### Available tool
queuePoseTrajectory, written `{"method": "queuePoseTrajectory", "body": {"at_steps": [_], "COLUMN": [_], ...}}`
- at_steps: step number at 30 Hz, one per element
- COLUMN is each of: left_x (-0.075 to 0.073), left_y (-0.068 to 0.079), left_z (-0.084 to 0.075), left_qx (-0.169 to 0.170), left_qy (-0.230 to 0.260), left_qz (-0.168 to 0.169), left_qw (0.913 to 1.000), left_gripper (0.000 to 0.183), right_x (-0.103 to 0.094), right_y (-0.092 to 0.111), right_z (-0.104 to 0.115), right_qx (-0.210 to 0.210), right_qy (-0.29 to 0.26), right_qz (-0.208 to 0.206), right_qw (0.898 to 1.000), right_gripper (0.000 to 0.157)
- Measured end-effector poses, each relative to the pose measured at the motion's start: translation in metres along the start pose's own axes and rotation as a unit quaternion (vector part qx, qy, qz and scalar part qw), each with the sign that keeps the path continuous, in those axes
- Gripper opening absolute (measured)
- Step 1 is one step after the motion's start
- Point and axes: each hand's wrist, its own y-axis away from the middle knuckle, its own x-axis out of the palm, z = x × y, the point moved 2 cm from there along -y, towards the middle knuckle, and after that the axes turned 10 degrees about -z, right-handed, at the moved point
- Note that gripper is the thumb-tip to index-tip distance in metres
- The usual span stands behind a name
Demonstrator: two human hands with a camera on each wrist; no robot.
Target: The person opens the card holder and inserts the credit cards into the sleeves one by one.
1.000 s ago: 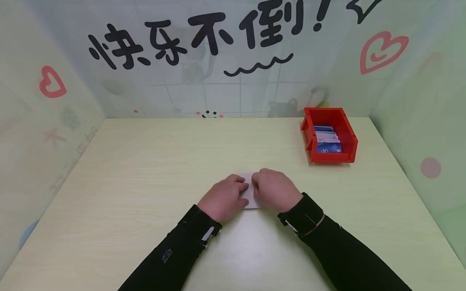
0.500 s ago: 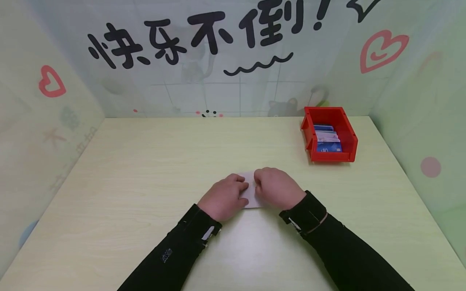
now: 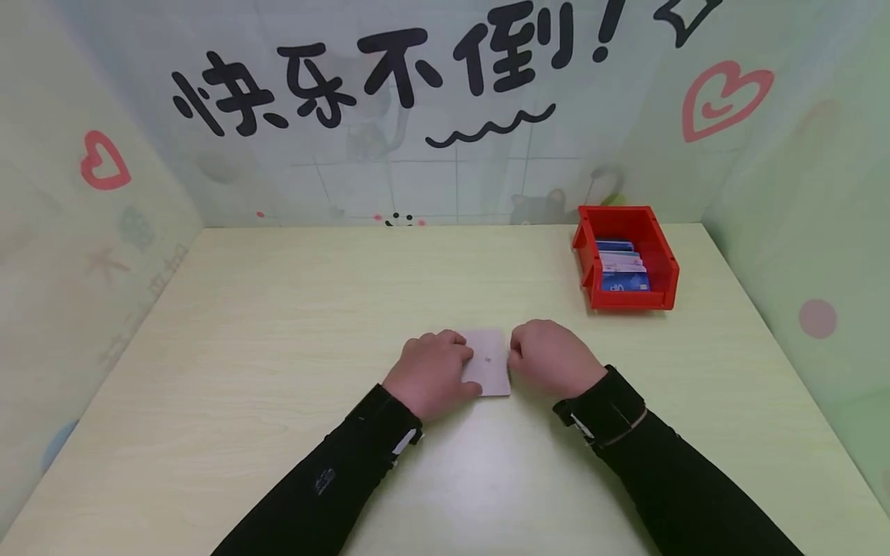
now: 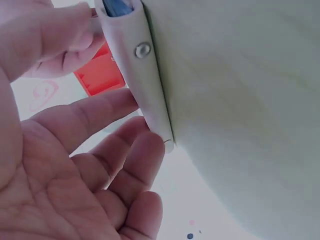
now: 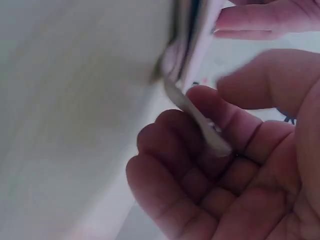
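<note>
A pale pink card holder [image 3: 490, 363] lies on the table between the two hands. My left hand [image 3: 431, 372] holds its left side, thumb at the near edge and fingertips along the far part. In the left wrist view, a round metal snap stud [image 4: 143, 50] shows on the holder's edge, with something blue inside its top opening. My right hand [image 3: 555, 357] is at the right edge, its fingers curled around the holder's loose snap strap [image 5: 200, 120]. The right thumb is blurred and lifted apart from the strap.
A red open bin [image 3: 664, 297] stands at the table's back right. Several blue and pale pink card-like items [image 3: 624, 270] stand in it. Printed walls border the table [image 3: 292, 324] at the back and sides.
My right hand has moved right, from over the card holder to its right edge, exposing more of its face and a small printed mark. The left hand stays on the holder's left side.
</note>
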Motion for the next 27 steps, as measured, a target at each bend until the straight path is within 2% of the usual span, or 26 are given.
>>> {"method": "queuePoseTrajectory", "body": {"at_steps": [6,9,13,18,22,27], "left_x": [0.001,0.002,0.004,0.008,0.009,0.009], "left_y": [-0.003,-0.005,-0.008,-0.011,-0.012,-0.013], "left_z": [-0.01,-0.018,-0.03,-0.037,-0.038,-0.039], "left_qx": [-0.012,0.008,0.039,0.051,0.054,0.061], "left_qy": [-0.007,-0.02,-0.034,-0.056,-0.078,-0.077], "left_qz": [-0.007,-0.01,-0.001,0.012,0.003,-0.002], "left_qw": [0.9999,0.9997,0.9987,0.9971,0.9955,0.9952], "left_gripper": [0.049,0.059,0.061,0.054,0.044,0.037], "right_x": [0.001,0.0,0.0,0.002,0.002,0.002], "right_y": [0.003,0.003,0.003,0.002,0.002,0.002], "right_z": [-0.007,-0.008,-0.009,-0.01,-0.009,-0.008], "right_qx": [-0.036,-0.049,-0.037,-0.035,-0.035,-0.036], "right_qy": [0.034,0.046,0.033,0.027,0.036,0.047], "right_qz": [-0.016,-0.025,-0.011,0.002,0.001,0.0], "right_qw": [0.999,0.997,0.999,0.999,0.999,0.998], "right_gripper": [0.013,0.012,0.014,0.015,0.015,0.014]}}
